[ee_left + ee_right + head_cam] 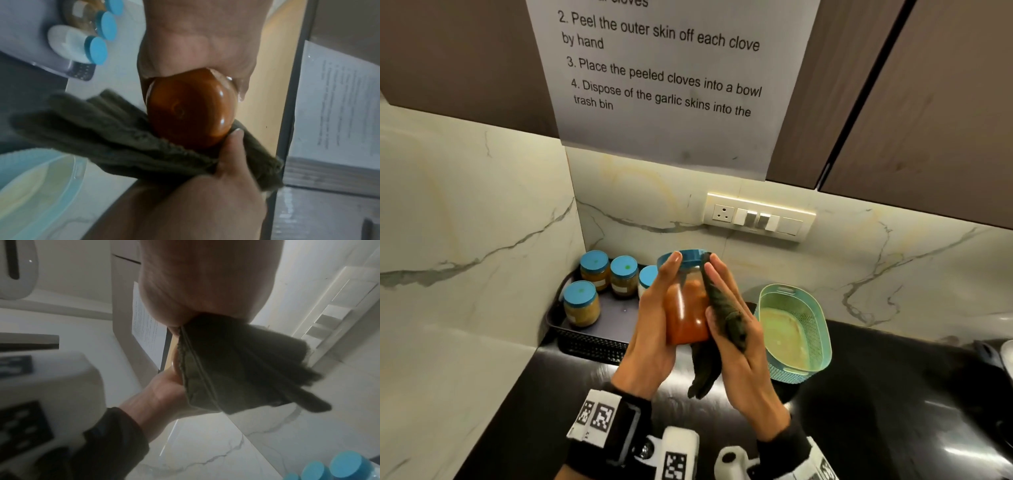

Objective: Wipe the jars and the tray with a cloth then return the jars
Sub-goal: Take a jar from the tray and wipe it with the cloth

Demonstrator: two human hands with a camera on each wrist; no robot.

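Marble backsplash (465,212), black counter (876,394), brown cabinets (928,102), switch panel (758,216).

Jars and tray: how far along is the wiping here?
Done: nothing can be confirmed as wiped. In hand: the left hand holds the orange-filled jar above the counter while the right hand presses the dark cloth against its side. Left: four blue-lidded jars sit in the dark tray, so the tray's wipe and the held jar's return look pending.

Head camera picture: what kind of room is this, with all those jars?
Most likely a home kitchen. Blue-lidded jars of food sit in a black tray on a dark counter with a marble wall behind, and a paper notice gives steps for peeling garlic.
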